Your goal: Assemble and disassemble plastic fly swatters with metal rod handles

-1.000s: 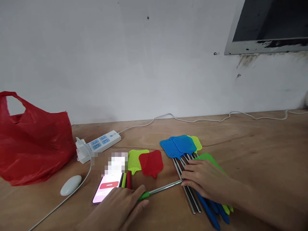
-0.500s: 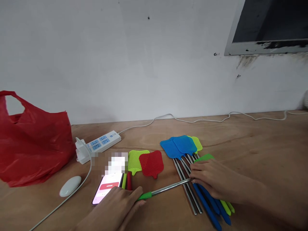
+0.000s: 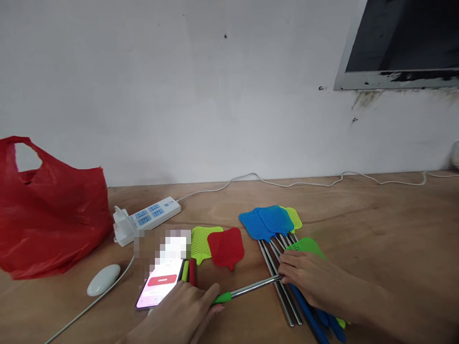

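A green fly swatter with a steel shaft (image 3: 255,285) is stretched between my hands, slightly tilted up to the right. My left hand (image 3: 188,306) is closed round its green handle. My right hand (image 3: 304,277) grips the shaft's other end, and the green mesh head (image 3: 307,245) shows just beyond the fingers. Under and behind the right hand lies a bunch of fly swatters with blue heads (image 3: 274,220), a yellow-green head (image 3: 294,220), bare steel rods and blue handles (image 3: 310,317). A red swatter head (image 3: 226,247) and another yellow-green head (image 3: 202,242) lie between the hands, farther back.
By my left hand lies a lit phone (image 3: 161,284), partly blurred. Farther left are a white oval object (image 3: 103,280), a power strip (image 3: 156,213) with a plugged-in charger, and a red plastic bag (image 3: 53,210). A white cable (image 3: 301,185) runs along the wall.
My hands have come slightly closer together, and less steel shaft shows between them. The left hand has shifted a little right; more of the green head is visible.
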Available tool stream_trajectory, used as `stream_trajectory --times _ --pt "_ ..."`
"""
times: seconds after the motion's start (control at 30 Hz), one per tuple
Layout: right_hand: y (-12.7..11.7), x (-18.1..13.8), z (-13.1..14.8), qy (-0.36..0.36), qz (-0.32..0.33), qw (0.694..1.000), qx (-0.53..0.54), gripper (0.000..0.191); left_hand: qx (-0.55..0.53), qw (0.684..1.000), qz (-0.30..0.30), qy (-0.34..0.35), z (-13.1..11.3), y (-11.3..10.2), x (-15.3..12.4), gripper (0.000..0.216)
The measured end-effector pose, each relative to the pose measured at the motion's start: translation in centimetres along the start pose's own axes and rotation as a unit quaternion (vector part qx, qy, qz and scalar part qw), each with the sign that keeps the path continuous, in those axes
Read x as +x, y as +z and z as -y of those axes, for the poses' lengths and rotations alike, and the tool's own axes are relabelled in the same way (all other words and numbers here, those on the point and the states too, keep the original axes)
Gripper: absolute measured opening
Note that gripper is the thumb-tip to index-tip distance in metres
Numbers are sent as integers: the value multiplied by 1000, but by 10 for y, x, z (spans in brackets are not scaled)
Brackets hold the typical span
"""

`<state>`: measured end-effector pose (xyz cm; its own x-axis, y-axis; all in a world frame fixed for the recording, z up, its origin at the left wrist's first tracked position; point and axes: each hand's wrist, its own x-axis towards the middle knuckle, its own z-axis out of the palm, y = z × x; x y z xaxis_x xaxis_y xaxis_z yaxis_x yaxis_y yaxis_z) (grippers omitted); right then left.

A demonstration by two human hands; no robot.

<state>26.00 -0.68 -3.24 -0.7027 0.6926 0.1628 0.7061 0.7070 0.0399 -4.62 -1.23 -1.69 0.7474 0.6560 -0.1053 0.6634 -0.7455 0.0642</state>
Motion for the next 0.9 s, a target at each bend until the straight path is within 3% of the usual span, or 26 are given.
stream_trajectory --times 0.17,0.27,0.3,0.4,0.47,0.53,0.6,0.77,0.83,0.9 --pt "-2 2 -4 -5 -46 999 -4 19 -1 999 -39 -13 0 7 1 70" --pt "-4 3 -6 17 -86 996 -5 8 -21 997 -69 -26 1 10 -1 64" --pt "-5 3 -8 25 -100 995 -4 11 -28 997 -73 -28 1 11 -2 63" --pt "-8 -2 -15 58 -132 989 29 44 -32 996 -67 -39 3 11 -5 60" --pt "-8 -5 -23 115 -167 975 90 50 -29 997 -51 -43 7 11 -8 61" --pt "-6 -8 -32 209 -228 934 182 43 -26 998 -38 -49 12 11 -11 63" --pt "-1 -9 -38 302 -272 861 307 39 -26 998 -34 -51 16 11 -13 63" --pt "6 -3 -37 409 -192 640 622 34 -31 997 -47 -56 18 15 -10 61" --pt "2 0 -34 421 -170 590 668 32 -43 996 -60 -59 16 16 -7 64" --pt "-6 3 -33 417 -168 574 684 30 -57 995 -65 -55 15 16 -4 68"
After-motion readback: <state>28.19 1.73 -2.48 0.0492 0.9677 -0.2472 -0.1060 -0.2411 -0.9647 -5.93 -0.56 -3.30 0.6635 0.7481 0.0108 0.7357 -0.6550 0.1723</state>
